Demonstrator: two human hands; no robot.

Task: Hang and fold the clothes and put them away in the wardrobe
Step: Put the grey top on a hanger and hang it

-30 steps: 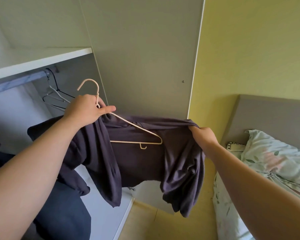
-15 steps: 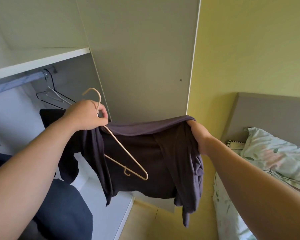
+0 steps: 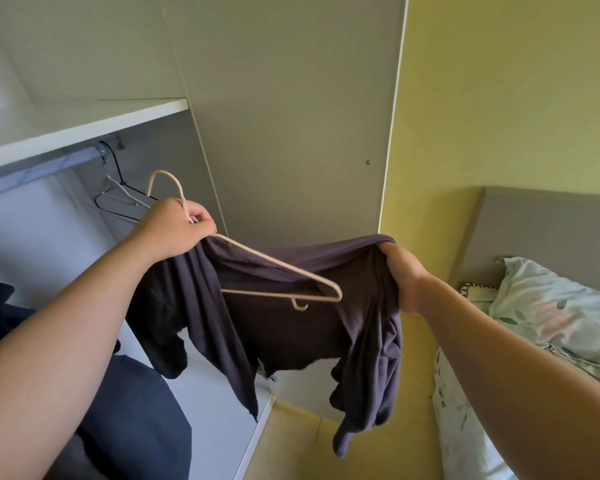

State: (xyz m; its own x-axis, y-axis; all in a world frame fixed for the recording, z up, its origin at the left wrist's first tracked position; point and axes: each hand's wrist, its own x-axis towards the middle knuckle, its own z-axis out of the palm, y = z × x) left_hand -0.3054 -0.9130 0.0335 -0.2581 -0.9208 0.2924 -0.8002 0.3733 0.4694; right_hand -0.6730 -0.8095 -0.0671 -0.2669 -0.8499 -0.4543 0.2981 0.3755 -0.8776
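shirt (image 3: 291, 334), soft and limp, hangs before the wardrobe (image 3: 291, 116): left hand (image 3: 174, 226) grips the hanger (image 3: 278, 264) at its neck, right hand (image 3: 404, 277) clenches a bunched edge; probably light, best held at shoulder seams.

i can read no text, label, brand or number from here: none on the shirt (image 3: 291, 327), the hanger (image 3: 274, 261), the wardrobe door (image 3: 291, 116) or the pillow (image 3: 551, 306). the pillow's print is only leaves and soft blotches of colour.
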